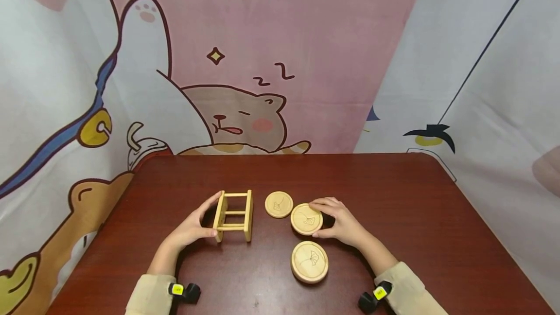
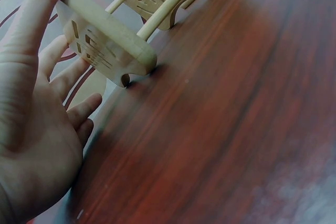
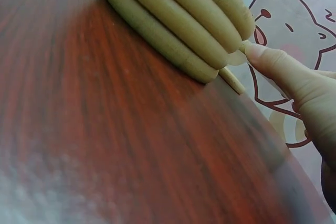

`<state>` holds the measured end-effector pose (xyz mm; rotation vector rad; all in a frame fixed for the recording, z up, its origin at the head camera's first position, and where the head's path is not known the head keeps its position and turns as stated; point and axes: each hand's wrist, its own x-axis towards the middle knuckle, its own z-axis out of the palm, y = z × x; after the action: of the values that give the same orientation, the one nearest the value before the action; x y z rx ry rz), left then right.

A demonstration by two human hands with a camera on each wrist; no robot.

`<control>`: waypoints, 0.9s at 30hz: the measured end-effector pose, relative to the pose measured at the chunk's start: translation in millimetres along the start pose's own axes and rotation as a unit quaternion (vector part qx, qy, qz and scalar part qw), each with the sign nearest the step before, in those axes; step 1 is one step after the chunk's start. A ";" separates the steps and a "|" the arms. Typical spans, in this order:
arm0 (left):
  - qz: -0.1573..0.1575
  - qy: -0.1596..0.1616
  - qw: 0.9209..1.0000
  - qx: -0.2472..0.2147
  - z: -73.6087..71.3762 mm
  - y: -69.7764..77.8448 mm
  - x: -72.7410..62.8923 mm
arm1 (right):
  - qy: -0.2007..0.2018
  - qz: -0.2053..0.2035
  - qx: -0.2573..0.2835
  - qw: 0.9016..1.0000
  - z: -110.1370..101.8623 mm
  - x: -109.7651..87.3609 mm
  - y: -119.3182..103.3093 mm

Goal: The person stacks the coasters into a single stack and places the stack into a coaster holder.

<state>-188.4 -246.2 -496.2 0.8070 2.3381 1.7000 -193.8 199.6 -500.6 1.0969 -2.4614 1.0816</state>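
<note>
My left hand [image 1: 189,230] grips a small pale wooden coaster rack [image 1: 249,215] by its left panel, thumb at the near end and a finger at the far end. Slots cut through the rack's panels [image 2: 100,59] show in the left wrist view. Between thumb and fingers, my right hand [image 1: 343,223] holds a round wooden coaster [image 1: 306,218] by its edge; a ginkgo leaf is engraved on top. A similar coaster [image 1: 278,204] lies just beyond, to its left. Nearer me stands a stack of coasters [image 1: 309,261], several layers thick in the right wrist view.
The dark red-brown wooden table [image 1: 415,198] carries all these things. A cartoon-printed cloth [image 1: 328,62] hangs right behind its far edge and along both sides. Black wrist cameras [image 1: 191,294] sit at both cuffs.
</note>
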 end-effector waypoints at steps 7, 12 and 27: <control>-0.003 0.001 1.000 -0.008 0.1 0.1 -0.8 | 0.023 -0.007 0.003 1.000 -4.6 -3.0 -6.2; -0.004 0.004 1.000 -0.002 0.5 0.5 -0.3 | 0.022 0.001 0.006 1.000 -7.5 -5.0 -11.9; 0.000 0.006 1.000 0.000 0.4 0.6 0.0 | 0.020 -0.009 0.018 1.000 -12.8 -16.3 -33.0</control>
<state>-188.0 -245.7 -495.8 0.7996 2.3452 1.7089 -159.8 202.8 -481.8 1.0945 -2.4068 1.1356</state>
